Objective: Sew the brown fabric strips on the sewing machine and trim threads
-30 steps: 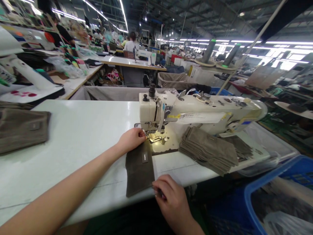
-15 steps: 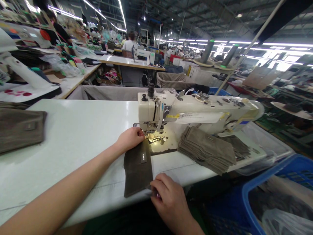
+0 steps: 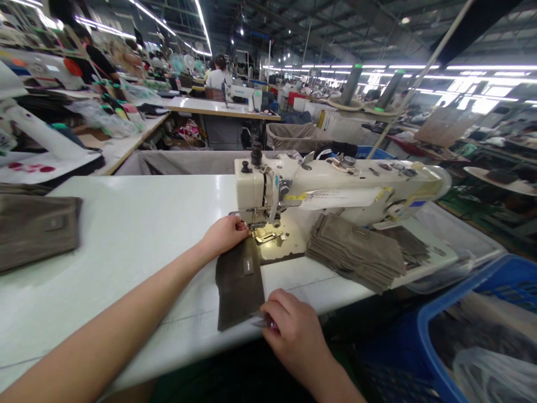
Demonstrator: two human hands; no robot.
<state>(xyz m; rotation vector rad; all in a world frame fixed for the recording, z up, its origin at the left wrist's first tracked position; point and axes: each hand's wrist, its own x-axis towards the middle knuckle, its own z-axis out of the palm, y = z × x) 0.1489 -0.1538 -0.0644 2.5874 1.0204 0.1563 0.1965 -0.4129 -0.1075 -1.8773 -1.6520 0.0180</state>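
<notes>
Centrally, low in the frame, a dark olive-brown rectangular fabric piece [image 3: 239,282] lies flat on the glossy white work table [image 3: 126,235]. Its long axis runs from the table's near edge up toward the metal presser foot [image 3: 266,236] of the cream industrial sewing machine [image 3: 335,187]. A small dark woven label [image 3: 248,266] sits on the upper half of the piece. The left hand [image 3: 224,235] rests on the far end, fingers curled with their tips just beside the presser foot. Whether it pinches the cloth or only presses it down cannot be told. The right hand [image 3: 289,330], at the lower middle of the frame, has thumb and fingers closed narrowly on the near right corner of the piece, where it overhangs the table edge. Something small glints between those fingers, too blurred to identify. So the cloth stretches lengthwise between the two hands, the left one much nearer the needle and the right one at the opposite end. Right of the needle plate, under the machine arm, lies a fanned stack of matching olive-brown cut pieces [image 3: 356,252]. A blue plastic crate [image 3: 461,313] fills the lower right corner, and a folded brown garment [image 3: 37,229] lies at the left edge.
</notes>
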